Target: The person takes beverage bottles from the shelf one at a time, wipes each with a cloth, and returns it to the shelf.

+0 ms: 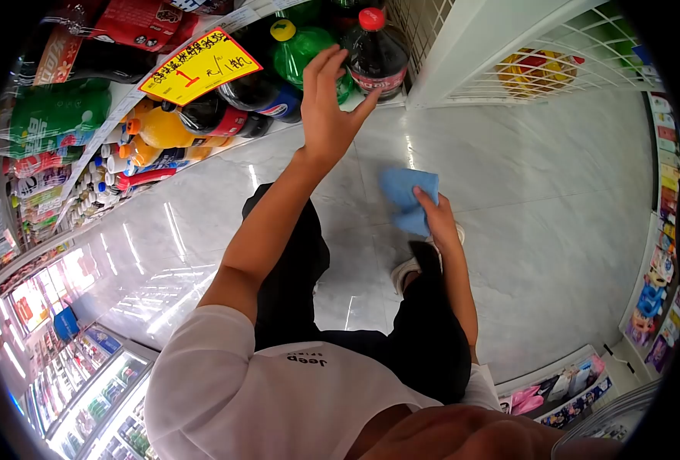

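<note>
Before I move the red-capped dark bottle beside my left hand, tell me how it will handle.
The bottle is probably heavy for its size, since dark drink seems to fill most of it. Its rounded sides could let it roll if laid down. Pushed near its red cap, it may tip, standing tall.

Wore a white short-sleeved T-shirt point(278, 399), lightly creased, with a curved neckline near the bottom edge of the view. Showed small dark lettering point(307, 360) on the chest, reading "Jeep", with a smaller, fainter line below, upside down from the wearer's viewpoint. Had a loose, wide left sleeve point(202, 345), ending above the elbow; showed only part of the matching white right sleeve point(478, 387). Wore loose, plain black trousers point(436, 353), too dark for much detail. Had pale cream footwear point(403, 277), partly hidden by a trouser leg. Had bare forearms, leading to an uncovered left hand point(330, 111) and right hand point(437, 217).
</note>
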A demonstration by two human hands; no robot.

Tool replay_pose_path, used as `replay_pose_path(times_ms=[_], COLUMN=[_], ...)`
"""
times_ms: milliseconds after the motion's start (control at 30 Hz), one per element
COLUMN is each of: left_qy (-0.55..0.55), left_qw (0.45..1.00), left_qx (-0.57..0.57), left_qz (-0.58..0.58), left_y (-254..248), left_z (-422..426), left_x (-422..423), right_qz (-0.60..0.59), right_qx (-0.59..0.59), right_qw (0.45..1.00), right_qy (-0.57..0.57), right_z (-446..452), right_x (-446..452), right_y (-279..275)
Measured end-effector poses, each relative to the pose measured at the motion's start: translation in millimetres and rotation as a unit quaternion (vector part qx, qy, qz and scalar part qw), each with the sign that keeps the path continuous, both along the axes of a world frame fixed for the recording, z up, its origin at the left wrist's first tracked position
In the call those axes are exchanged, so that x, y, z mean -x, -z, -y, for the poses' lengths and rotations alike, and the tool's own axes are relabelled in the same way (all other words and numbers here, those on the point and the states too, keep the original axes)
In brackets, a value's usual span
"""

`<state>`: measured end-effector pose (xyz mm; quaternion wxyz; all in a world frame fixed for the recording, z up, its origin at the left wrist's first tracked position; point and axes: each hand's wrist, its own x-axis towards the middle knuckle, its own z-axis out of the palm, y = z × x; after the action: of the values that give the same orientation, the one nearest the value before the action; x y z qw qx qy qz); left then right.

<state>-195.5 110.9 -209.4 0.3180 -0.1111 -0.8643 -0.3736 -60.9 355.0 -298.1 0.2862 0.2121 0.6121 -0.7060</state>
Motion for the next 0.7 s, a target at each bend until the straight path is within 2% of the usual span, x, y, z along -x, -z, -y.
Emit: replay_pose_path(times_ms=[100,200,300,333,433,567,700], left_qy=[0.004,-0.019,0.007,0.009,-0.014,-0.035,-0.029], left_qw=[0.993,0.987,0.985,0.984,0.978,0.948,0.938], left_qx=[0.097,0.143,0.168,0.176,0.145,0.213,0.232], left_qz=[-0.068,-0.069,0.027,0.018,0.149,0.234,0.255], left_y=[-10.8,-28.9,-42.6,-44.6,-47.2,-59.3,-60.8], left_z=[6.5,-3.2,-3.8,-3.1,-3.1,2.1,1.3], left_x=[9.8,25.7,40.6,42.7,43.7,61.0,63.2], right_qz=[0.006,0.005,0.005,0.013,0.027,0.035,0.036], right_qx=[-0.025,-0.017,-0.023,-0.024,-0.027,-0.029,-0.019], right_qw=[0.999,1.0,1.0,1.0,0.999,0.999,0.999], right_qy=[-0.021,-0.013,-0.016,-0.014,-0.003,0.009,0.01], right_z=[-3.2,-3.5,-7.3,-8.3,-12.5,-16.0,-19.4], right_x=[0.4,-2.0,-6.9,-8.3,-10.1,-16.7,-21.8], right_y=[5.7,3.5,8.8,6.4,0.7,-0.8,2.6])
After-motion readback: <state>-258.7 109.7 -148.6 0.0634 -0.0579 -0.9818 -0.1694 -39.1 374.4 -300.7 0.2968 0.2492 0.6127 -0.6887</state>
